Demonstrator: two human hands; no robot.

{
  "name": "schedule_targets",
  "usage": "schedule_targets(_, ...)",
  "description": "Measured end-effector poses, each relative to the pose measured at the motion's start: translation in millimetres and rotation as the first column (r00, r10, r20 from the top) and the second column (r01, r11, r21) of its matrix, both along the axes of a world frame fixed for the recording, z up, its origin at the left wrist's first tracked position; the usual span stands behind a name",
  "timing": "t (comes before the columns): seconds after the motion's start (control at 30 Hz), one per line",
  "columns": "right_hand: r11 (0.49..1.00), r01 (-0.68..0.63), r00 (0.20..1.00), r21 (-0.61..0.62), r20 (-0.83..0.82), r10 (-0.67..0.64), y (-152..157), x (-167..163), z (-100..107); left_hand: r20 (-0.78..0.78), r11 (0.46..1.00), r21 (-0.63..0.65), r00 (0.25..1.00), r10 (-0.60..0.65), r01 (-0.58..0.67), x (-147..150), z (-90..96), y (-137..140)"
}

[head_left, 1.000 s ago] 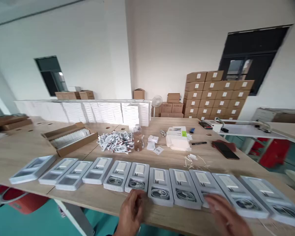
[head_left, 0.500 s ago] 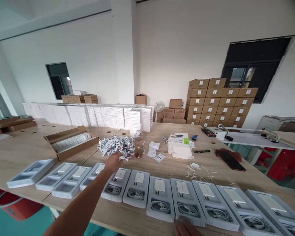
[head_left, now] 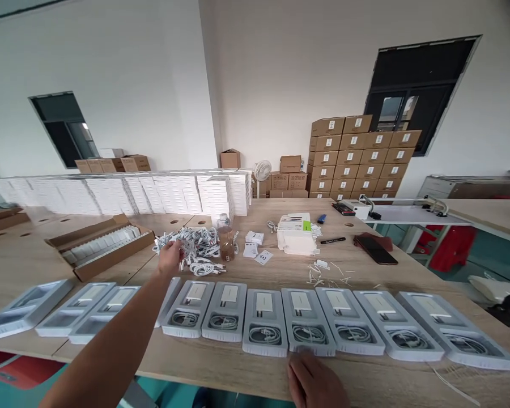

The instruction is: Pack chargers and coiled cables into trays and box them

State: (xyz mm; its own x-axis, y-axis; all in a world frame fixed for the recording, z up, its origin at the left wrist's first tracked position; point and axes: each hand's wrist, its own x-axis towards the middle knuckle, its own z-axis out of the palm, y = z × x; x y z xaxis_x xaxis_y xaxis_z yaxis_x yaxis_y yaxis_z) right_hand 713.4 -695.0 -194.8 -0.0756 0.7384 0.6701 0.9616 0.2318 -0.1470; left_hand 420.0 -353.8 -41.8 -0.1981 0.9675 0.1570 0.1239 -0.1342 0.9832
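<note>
In the head view, my left hand (head_left: 170, 257) reaches to the left front of a pile of white charging cables (head_left: 199, 241). Its fingers are closed on a cable there, partly hidden among the others. A coiled cable bundle (head_left: 204, 268) lies just in front of the pile. My right hand (head_left: 318, 381) rests low at the table's front, fingers curled together, seemingly holding nothing, close to the near end of a grey tray (head_left: 309, 345). Several such trays stand in a row, each with a white charger (head_left: 264, 301) and a coiled cable (head_left: 265, 335). My left forearm partly covers the left trays, whose lower wells hold no cable.
An open carton (head_left: 83, 271) of white pieces stands left of the pile, a bottle (head_left: 226, 238) right of it. Cards (head_left: 255, 238), a white stack (head_left: 296, 241), a marker (head_left: 333, 241) and a phone (head_left: 376, 249) lie farther right. Stacked white boxes (head_left: 153, 195) line the back.
My left hand has shifted left along the cable pile, uncovering the coiled bundle at its front. My right hand has come further into view. The camera view has turned somewhat right.
</note>
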Motion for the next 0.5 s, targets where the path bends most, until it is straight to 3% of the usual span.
schedule_targets(0.13,1.0,0.018,1.0,-0.007,-0.021,-0.018,-1,-1,-1,0.222,0.996,-0.054,0.973,-0.064,0.077,-13,31.8,-9)
schedule_targets(0.23,0.999,0.015,0.999,-0.034,-0.04,-0.016,-2,0,-5,0.334,0.977,-0.061,0.926,-0.173,0.204,-11,42.4,-36)
schedule_targets(0.37,0.995,-0.032,0.978,-0.097,-0.207,0.011,-5,1,4,0.378,0.895,-0.114,0.852,-0.363,0.432,13,19.3,-107)
schedule_targets(0.5,0.995,-0.062,0.842,-0.074,-0.539,0.012,-12,-1,40,0.336,0.741,-0.206,0.757,-0.56,0.639,41,-22.6,-195)
